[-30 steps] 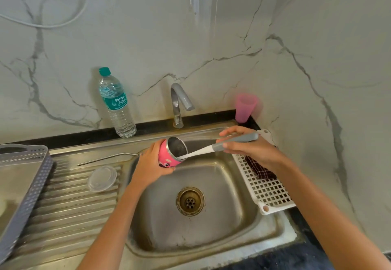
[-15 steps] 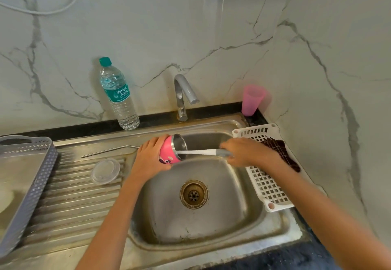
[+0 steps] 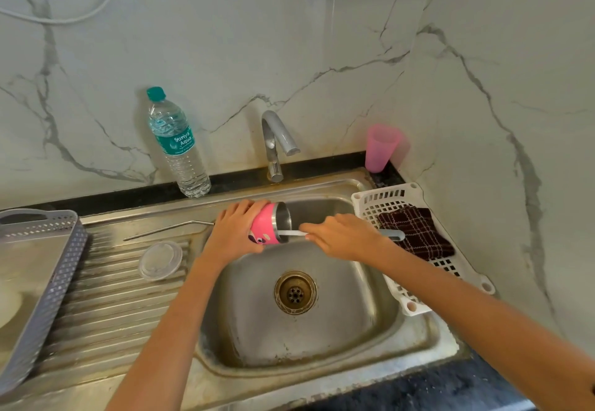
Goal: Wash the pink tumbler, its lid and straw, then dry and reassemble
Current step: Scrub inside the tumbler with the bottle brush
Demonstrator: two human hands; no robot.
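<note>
1. The metal sink (image 3: 370, 343) fills the middle and bottom of the frame.
2. A grey tray (image 3: 48, 282) sits at the left edge.
3. A white basket (image 3: 380, 200) at the right holds a dark checked cloth (image 3: 418, 233).
4. A water bottle (image 3: 177, 146) stands upper left of the tap (image 3: 277, 140).
5. The left hand (image 3: 231, 233) wraps around the pink tumbler (image 3: 265, 227), tipped sideways in the middle, over the sink.
6. The right hand (image 3: 344, 237) is closed around a brush (image 3: 291, 233) poking into the tumbler.
7. The clear lid (image 3: 160, 260) and metal straw (image 3: 161, 228) lie at middle left.
</note>
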